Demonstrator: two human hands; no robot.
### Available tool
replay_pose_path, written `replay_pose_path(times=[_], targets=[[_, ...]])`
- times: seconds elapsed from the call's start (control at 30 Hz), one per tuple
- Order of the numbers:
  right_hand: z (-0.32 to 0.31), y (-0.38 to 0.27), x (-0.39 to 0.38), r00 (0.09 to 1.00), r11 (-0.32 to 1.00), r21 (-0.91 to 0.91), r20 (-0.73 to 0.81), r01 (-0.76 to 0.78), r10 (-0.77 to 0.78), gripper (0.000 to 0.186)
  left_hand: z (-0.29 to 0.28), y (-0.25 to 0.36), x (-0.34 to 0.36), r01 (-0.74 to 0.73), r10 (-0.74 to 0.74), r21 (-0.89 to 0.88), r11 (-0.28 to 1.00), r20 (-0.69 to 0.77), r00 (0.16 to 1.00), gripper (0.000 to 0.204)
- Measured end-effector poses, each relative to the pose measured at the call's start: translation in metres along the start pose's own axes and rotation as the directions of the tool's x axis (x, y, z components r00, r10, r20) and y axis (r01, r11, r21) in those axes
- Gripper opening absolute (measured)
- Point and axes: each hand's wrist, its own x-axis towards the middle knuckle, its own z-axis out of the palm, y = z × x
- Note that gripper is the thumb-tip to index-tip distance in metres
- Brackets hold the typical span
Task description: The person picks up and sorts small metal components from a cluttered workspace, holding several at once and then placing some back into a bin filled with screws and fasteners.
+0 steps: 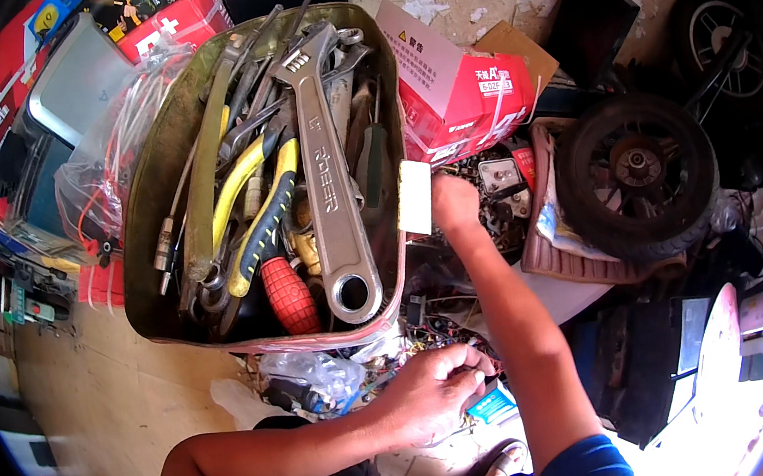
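My left hand (431,395) is low in the middle, its fingers curled and the thumb pressed toward the index finger. Whatever it may pinch is too small to make out; a blue-and-white packet (494,405) lies just below its fingertips. Farther out, my right hand (455,200) reaches past the right side of an open metal tool case (142,282), near a heap of small metal parts (498,212). Its fingers are hidden. Inside the case lie a large adjustable wrench (328,151), yellow-and-dark-handled pliers (269,214) and a red-handled tool (290,296). A pale rectangular piece (414,197) stands at the case's right edge.
Behind the case's right side stands a red-and-white box (465,104). A black tyred wheel (636,160) rests on a brownish ribbed pad (570,260) at right. Clear plastic bags (308,376) and loose wires lie below the case. Bagged cables (109,164) crowd its left.
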Motion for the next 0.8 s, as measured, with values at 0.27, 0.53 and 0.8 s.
replay_pose_path(times=[0.27, 0.53, 0.8], targets=[[-0.105, -0.003, -0.131, 0.862, -0.371, 0.823, 0.496, -0.429, 0.103, 0.008, -0.003, -0.018, 0.030, -0.242, 0.142, -0.277, 0.930, -0.339, 0.930, 0.018], [-0.149, -0.006, -0.179, 0.870, -0.420, 0.773, 0.483, -0.476, -0.098, 0.010, 0.003, -0.015, 0.039, -0.424, 0.207, -0.454, 0.784, -0.452, 0.868, 0.024], [-0.171, -0.024, -0.191, 0.880, -0.088, 0.876, 0.471, -0.475, -0.065, 0.014, 0.002, -0.019, 0.039, -0.468, 0.268, -0.407, 0.785, -0.457, 0.848, 0.014]])
